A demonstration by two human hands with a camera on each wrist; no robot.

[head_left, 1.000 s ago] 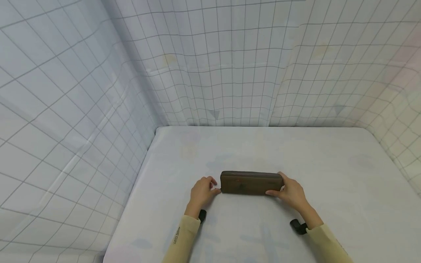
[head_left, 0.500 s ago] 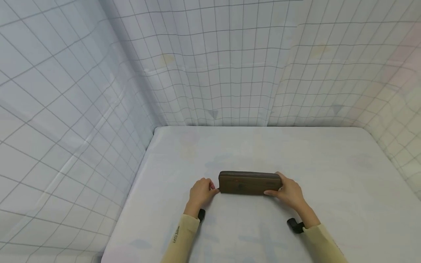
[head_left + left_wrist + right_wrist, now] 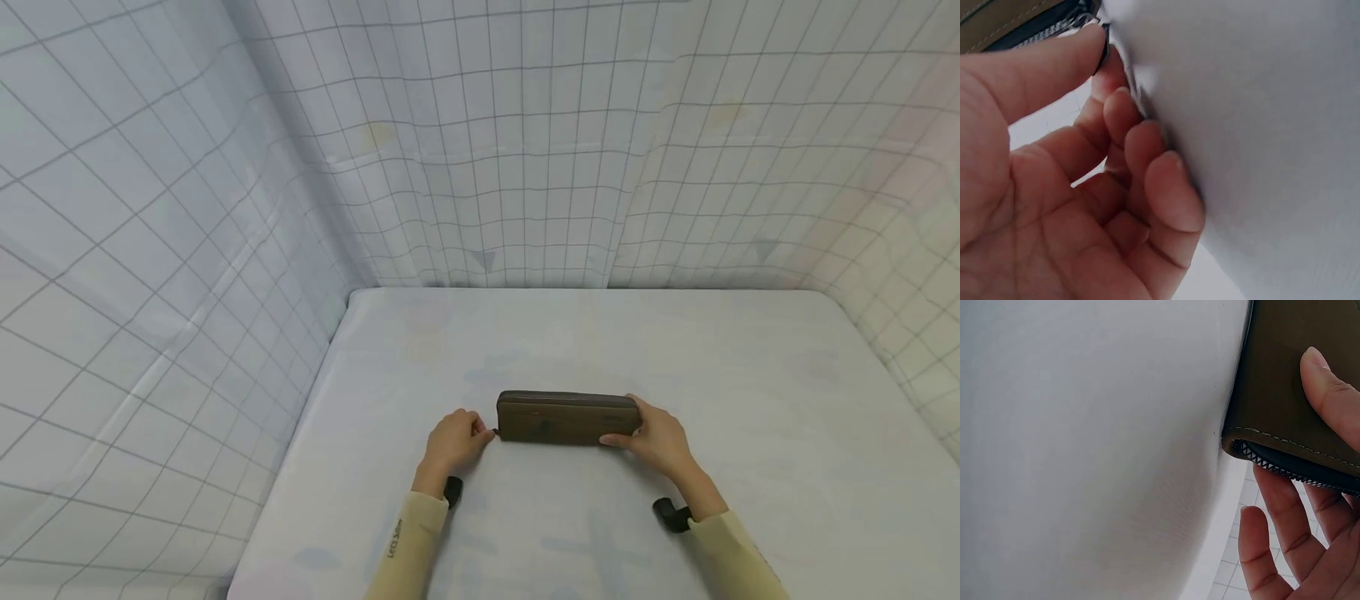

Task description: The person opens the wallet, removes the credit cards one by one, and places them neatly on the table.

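Note:
A long brown zip-around wallet (image 3: 558, 418) stands on its long edge on the white table. My right hand (image 3: 662, 437) grips its right end, thumb on the near face and fingers behind. In the right wrist view, zipper teeth (image 3: 1297, 478) run around that end below a stitched edge. At the opposite end my left hand (image 3: 456, 440) pinches a small dark zipper pull (image 3: 1106, 47) between thumb and index finger. The other fingers of that hand curl close to the table surface, as the left wrist view shows.
The white table (image 3: 420, 350) reaches back to a grid-patterned white curtain (image 3: 495, 167). More grid cloth hangs along the left (image 3: 150, 292) and right sides. Each wrist carries a black camera mount, such as the right mount (image 3: 670, 515).
My left fingers have drawn together onto the zipper pull, and that hand now sits slightly farther from the wallet's end. The right hand keeps its hold on the wallet.

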